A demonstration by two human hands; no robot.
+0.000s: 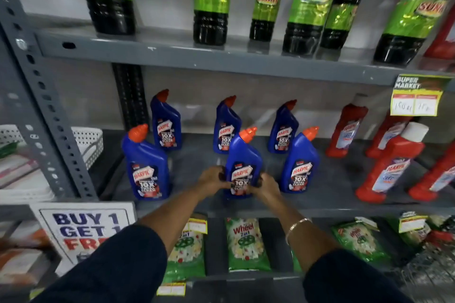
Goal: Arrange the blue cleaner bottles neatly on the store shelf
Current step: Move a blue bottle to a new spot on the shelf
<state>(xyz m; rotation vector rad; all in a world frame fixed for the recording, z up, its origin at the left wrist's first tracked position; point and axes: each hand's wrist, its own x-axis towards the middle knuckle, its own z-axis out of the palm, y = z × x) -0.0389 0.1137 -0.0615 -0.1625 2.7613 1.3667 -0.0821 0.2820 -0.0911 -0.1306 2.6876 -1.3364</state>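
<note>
Blue cleaner bottle (243,162) stands upright at the middle of the front row on the grey shelf (320,200), with the left hand (212,178) and right hand (266,186) each clasped on a lower side, probably to square it with its neighbours. Five other blue bottles (147,165) stand around it, two in front and three behind; red bottles (391,162) stand to the right.

Six cleaner bottles (243,162) on shelf (332,189), three behind three

Left hand (213,177), right hand (267,186) clasping.
</note>
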